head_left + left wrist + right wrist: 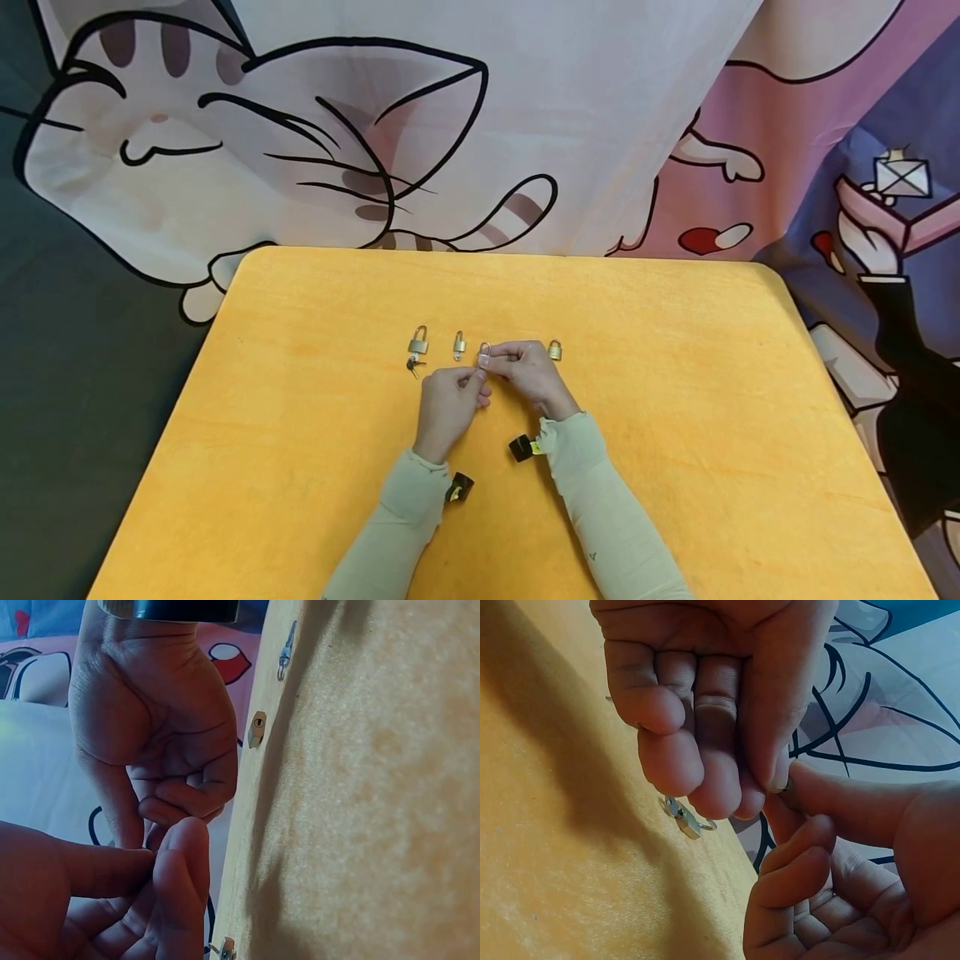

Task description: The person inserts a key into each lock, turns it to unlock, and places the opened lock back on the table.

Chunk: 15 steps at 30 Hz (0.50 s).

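A small padlock [485,350] is held up over the table between both hands, its shackle pointing up. The right hand [528,373] pinches it between thumb and fingers, covering most of its body. At its lower end, the left hand [448,407] pinches with thumb and forefinger; I cannot tell whether a key sits between these fingertips. In the right wrist view, a bit of metal [789,796] shows where the left hand [720,712] and right hand [840,877] meet. The left wrist view shows the fingertips of the left hand [112,892] against the right hand [157,735].
On the yellow table [300,467] lie a padlock with keys [417,343], a smaller padlock [459,345] and, right of the hands, a brass padlock [555,350]. Another small metal piece [286,652] appears in the left wrist view. A printed curtain [585,125] hangs behind the table.
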Tool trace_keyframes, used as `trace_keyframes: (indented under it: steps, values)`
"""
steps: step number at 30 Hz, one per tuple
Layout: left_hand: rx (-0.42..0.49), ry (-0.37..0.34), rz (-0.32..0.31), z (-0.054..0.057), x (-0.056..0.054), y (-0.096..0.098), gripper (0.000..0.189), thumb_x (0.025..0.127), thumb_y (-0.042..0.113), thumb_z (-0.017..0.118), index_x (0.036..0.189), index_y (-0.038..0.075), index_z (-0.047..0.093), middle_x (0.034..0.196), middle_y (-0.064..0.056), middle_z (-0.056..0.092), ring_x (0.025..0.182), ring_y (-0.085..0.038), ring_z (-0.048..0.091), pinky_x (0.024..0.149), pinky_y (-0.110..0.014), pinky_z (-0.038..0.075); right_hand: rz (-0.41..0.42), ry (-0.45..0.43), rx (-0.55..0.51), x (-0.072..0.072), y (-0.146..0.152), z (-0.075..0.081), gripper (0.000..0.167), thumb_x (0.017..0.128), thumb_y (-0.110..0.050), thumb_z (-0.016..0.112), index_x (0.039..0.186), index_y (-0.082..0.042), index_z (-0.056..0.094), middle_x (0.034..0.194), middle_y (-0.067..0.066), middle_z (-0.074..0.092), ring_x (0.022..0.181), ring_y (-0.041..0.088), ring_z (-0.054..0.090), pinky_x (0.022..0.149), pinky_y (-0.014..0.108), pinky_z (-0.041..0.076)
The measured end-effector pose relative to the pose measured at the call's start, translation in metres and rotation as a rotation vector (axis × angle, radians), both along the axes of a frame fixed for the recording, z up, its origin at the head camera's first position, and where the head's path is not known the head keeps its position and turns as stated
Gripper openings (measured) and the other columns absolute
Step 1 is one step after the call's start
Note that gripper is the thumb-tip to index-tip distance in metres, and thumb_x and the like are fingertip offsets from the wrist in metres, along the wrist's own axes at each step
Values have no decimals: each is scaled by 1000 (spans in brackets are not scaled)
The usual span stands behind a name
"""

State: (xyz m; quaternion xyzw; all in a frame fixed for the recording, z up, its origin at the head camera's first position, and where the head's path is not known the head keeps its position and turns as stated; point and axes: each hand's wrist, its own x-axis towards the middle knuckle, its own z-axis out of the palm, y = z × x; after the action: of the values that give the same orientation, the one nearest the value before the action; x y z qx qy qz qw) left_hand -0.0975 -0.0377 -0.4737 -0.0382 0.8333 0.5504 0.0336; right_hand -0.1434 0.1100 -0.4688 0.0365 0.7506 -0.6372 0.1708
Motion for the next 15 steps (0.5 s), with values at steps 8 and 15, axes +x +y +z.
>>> trace_keyframes:
  steps: [8,15]
  values:
    - [85,-69,-8,0,-1,0,25,102,15,62,91,-3,76,71,-4,72,62,-17,71,58,-26,57,-15,-33,-13,0,-1,0,25,88,-13,79,107,2,72,82,10,74,70,15,61,60,23,43]
    - [62,-91,-19,1,-1,-2,26,102,18,62,96,-4,75,74,-7,73,63,-18,72,59,-28,57,-44,-29,-20,0,-1,-1,28,90,-12,77,113,0,68,78,17,73,68,21,67,65,30,52]
